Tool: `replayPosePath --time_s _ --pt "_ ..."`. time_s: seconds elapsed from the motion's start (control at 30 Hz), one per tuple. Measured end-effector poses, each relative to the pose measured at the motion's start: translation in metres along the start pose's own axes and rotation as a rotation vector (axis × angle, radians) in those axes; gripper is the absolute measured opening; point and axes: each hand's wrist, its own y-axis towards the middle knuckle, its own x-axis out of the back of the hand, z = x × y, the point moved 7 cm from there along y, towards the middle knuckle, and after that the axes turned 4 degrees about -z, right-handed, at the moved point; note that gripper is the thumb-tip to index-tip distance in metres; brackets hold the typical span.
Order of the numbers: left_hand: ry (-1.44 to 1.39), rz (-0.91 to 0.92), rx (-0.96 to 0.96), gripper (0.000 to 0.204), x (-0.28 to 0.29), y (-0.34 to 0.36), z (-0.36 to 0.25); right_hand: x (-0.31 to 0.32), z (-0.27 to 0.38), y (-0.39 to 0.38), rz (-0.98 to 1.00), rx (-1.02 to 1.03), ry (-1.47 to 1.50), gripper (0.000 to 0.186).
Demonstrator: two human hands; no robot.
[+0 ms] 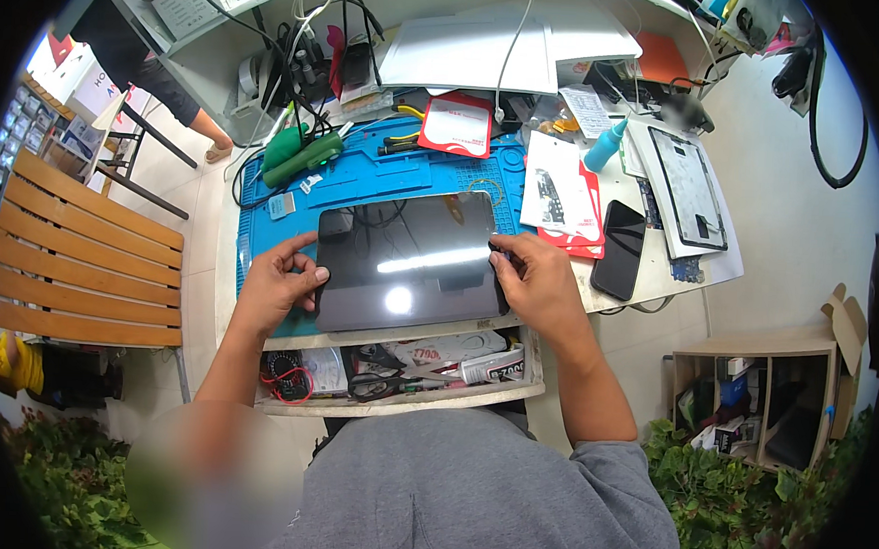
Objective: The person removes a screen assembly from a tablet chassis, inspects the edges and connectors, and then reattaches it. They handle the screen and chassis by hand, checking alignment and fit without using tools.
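Observation:
A dark glossy tablet (401,258) lies near the front of the blue repair mat (366,168), reflecting the lights. My left hand (292,278) has thumb and fingers at its left edge. My right hand (527,283) grips the right edge, thumb toward the screen. Behind the tablet are a green handheld tool (302,161), yellow-handled pliers (409,110) and a red-and-white card (455,126). To the right are white sheets (551,181), a teal bottle (605,144) and a black phone (617,251).
An open drawer (409,405) of tools sits below the desk edge. White panels (459,55) and cables are at the back. A slatted wooden chair (87,249) stands left, a low cabinet (750,347) right. Other people's limbs (145,60) show at left; foliage (48,478) fills lower corners.

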Motion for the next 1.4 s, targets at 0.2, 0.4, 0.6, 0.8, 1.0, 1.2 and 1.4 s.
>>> replayPosePath --time_s 0.2,0.4,0.6,0.8,1.0,1.2,1.4 --pt "-0.001 -0.001 -0.017 0.079 0.000 0.002 0.000 -0.002 0.007 -0.001 -0.030 0.071 -0.133 0.022" --pt "0.022 -0.006 -0.008 0.078 -0.003 0.001 -0.001 -0.004 0.008 -0.001 -0.025 0.074 -0.191 0.022" --pt "0.069 0.014 -0.020 0.075 -0.002 0.000 -0.001 -0.012 0.015 -0.001 -0.009 0.132 -0.290 0.022" --pt "0.121 0.057 -0.042 0.071 -0.003 0.003 -0.005 -0.012 0.010 -0.001 -0.012 0.095 -0.317 0.021" --pt "0.141 0.061 0.008 0.073 0.000 0.002 -0.006 -0.011 0.018 0.002 0.046 -0.007 -0.212 0.029" --pt "0.158 0.069 0.022 0.076 -0.001 0.001 -0.007 -0.009 0.016 0.000 0.135 -0.041 -0.197 0.070" --pt "0.172 0.070 0.027 0.074 0.000 0.001 -0.008 -0.006 0.033 -0.009 0.286 0.022 -0.280 0.109"
